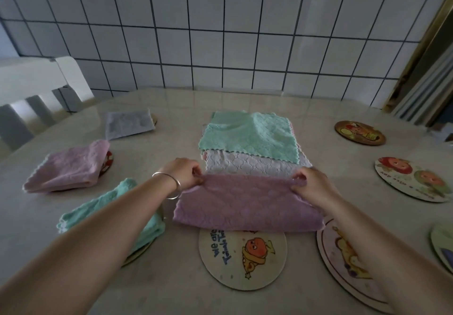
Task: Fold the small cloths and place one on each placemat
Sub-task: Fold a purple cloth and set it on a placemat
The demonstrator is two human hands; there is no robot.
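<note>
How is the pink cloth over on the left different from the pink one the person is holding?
The left pink cloth is fully folded into a thick square and sits on a placemat, untouched. The held pink cloth is folded only once into a long band, its far corners pinched by the left hand and right hand. Both have the same quilted texture.

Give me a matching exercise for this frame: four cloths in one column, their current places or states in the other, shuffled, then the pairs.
Things:
1. grey cloth
2. folded pink cloth
3. purple cloth
4. unfolded green cloth

Places or states:
A. top of the stack at the table's centre
B. pinched at its far corners by the left hand and the right hand
C. far left, over a mostly hidden placemat
D. left side, on a placemat with a red print

Pairs: 1-C, 2-D, 3-B, 4-A
</note>
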